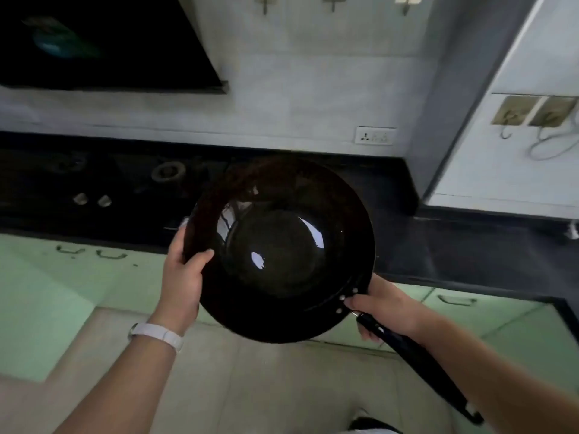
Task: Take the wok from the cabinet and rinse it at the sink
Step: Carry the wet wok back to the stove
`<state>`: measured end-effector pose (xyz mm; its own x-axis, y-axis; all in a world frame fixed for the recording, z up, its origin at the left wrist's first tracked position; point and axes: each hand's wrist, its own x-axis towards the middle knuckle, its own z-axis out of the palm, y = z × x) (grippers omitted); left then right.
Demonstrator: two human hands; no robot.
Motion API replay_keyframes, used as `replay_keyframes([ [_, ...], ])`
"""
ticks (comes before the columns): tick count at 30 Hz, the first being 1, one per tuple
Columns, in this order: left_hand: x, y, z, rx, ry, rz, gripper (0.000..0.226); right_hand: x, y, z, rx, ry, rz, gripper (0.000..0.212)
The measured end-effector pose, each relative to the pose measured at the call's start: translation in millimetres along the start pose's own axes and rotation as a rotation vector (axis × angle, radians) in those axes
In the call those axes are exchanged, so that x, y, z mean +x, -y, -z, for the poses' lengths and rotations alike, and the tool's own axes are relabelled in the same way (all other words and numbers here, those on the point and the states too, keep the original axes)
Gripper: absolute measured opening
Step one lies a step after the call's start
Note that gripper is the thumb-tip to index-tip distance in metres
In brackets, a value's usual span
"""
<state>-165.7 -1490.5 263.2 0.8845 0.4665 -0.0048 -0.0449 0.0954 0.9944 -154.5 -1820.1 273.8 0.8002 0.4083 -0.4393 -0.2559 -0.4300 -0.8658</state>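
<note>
wok [282,249] held in the air, tilted, near the dark worktop [470,245]. left hand [185,277] fingers clamp the left rim, right hand [385,305] fingers wrap the handle base. no sink in view. risk: glossy rim slips from the thumb pinch, wok swings down.

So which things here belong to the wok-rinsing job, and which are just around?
Job: wok, its handle, left hand, right hand.
Just around: stove burners, wall socket, wall hooks, cabinet drawers. No sink in view.

Dim kitchen, soft blur, bent edges, glare spots in wok [282,255]
</note>
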Motion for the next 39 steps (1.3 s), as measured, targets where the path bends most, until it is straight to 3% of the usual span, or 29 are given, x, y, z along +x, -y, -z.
replay_keyframes([
  [10,36,-2,121,0.015,-0.353,0.003,0.061,132,73,-76,-0.137,0.327,0.082,0.020],
  [24,111,-18,224,0.069,-0.766,-0.008,0.057,337,193,-167,-0.290,0.730,0.173,0.014],
  [39,57,-23,376,0.011,-1.157,-0.048,0.057,385,265,-372,-0.459,1.039,0.255,0.014],
])
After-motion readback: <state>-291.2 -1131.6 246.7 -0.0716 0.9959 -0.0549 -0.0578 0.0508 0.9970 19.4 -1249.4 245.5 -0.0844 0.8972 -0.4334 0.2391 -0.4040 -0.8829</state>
